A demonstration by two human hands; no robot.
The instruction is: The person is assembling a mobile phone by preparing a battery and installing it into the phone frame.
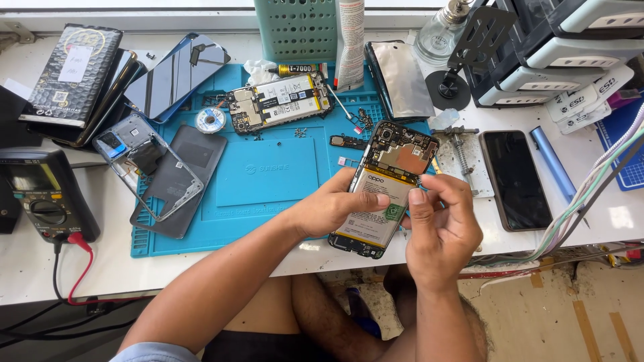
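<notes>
An opened smartphone (pixel 386 181) with its back cover off shows a white battery and a dark circuit board at its top. My left hand (pixel 332 208) grips it along its left edge, thumb pressed on the battery. My right hand (pixel 439 224) holds its right side, thumb and forefinger pinched near the battery's right edge. The phone hangs tilted above the front edge of a blue repair mat (pixel 268 174).
A second opened phone (pixel 282 100), a phone frame (pixel 144 161), a grey back cover (pixel 178 194) and loose screws lie on the mat. A multimeter (pixel 43 194) sits left, an intact black phone (pixel 515 177) and a metal tool (pixel 463 157) right, drawers (pixel 563 47) behind.
</notes>
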